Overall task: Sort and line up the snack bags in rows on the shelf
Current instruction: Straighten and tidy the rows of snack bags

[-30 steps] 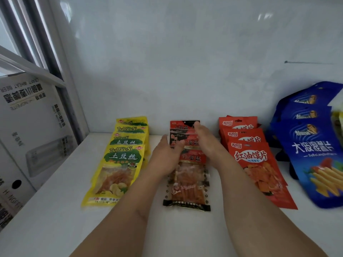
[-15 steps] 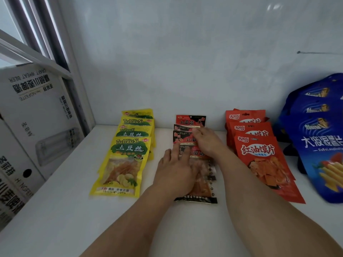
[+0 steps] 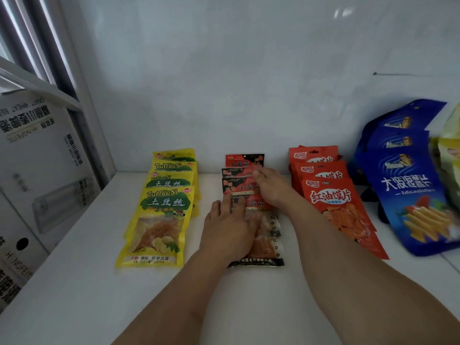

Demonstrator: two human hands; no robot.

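Four overlapping rows of snack bags lie on the white shelf [image 3: 74,282]. In the middle runs a row of red-and-black bags [image 3: 242,186]. My left hand [image 3: 230,231] rests flat, fingers spread, on the front bag of that row. My right hand [image 3: 270,188] lies palm down on the bags further back, fingers pointing left. Neither hand grips a bag. To the left is a row of yellow bags [image 3: 161,217]. An orange-red row [image 3: 336,202] lies to the right, and a blue row [image 3: 408,192] beyond it.
White cardboard boxes [image 3: 37,170] with black print stand outside the shelf frame on the left. The white back wall [image 3: 236,83] rises just behind the rows. Pale yellow-green bags [image 3: 451,150] show at the far right edge.
My left hand has slid from the left edge of the red-and-black row onto its front bag. My right hand has stayed on the back bags. The view has shifted a little.
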